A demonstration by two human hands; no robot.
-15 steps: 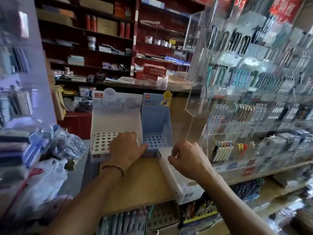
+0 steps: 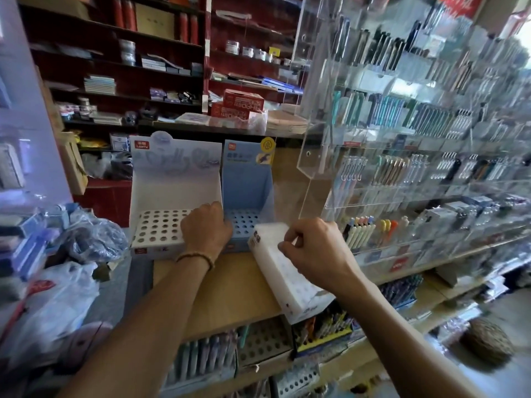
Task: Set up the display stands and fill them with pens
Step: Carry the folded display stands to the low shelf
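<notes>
Stationery shop interior. Dark red wooden wall shelving [image 2: 161, 81] at the back, stocked with boxes and tins; light wooden counter top [image 2: 230, 285] in front; clear acrylic tiered rack [image 2: 402, 133] at right; crumpled white plastic bags [image 2: 57, 305] at left. Daylight from upper right.

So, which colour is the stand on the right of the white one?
Light blue stand, seen in the head view.

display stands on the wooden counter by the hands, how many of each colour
white stand, upright, holes empty: 1
blue stand, upright, holes empty: 1
white stand lying flat, not yet opened: 1
total: 3
The left hand rests on the two upright stands; the right hand pinches the flat one.
</notes>
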